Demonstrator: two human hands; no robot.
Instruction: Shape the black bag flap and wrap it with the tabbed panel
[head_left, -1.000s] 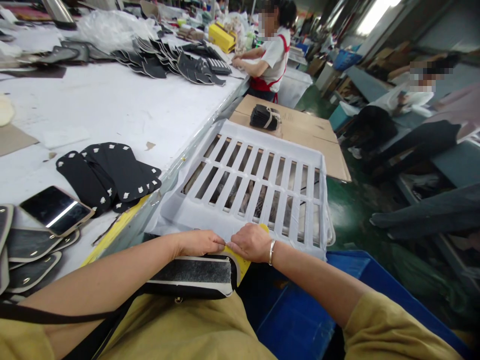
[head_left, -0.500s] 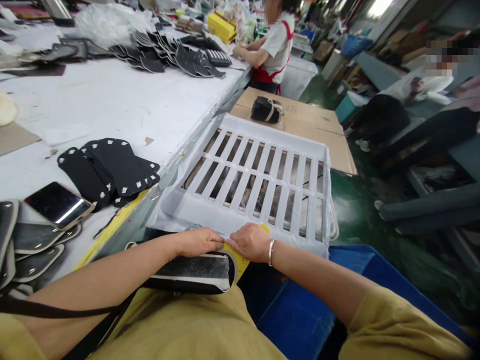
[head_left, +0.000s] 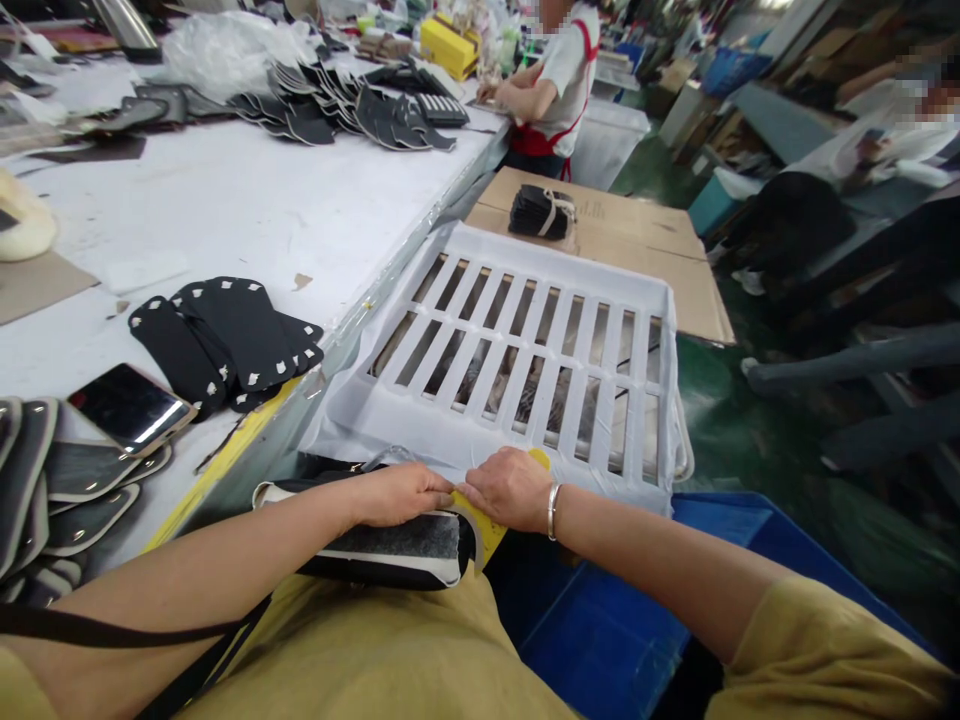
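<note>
Holding black bag-like piece (head_left: 390,545) at 6 o'clock, against yellow shirt (head_left: 360,650).
Looks light and soft-bodied, probably firmer at the white-edged right end, best gripped there. Closing left hand's (head_left: 401,493) fingers on that end, exact pinch hidden; gripping thin yellow piece (head_left: 480,535), likely bendy, in right hand (head_left: 514,488). Partly covered by left forearm (head_left: 285,530), hampering a wider hold. At 4 o'clock, blue bin (head_left: 592,620); at 9, phone (head_left: 131,408); at 12, just beyond both hands, slatted grey rack (head_left: 360,415); at 10, flat black pieces (head_left: 244,330); at 1, farther off, tied black bundle (head_left: 536,212) on cardboard (head_left: 652,235).
</note>
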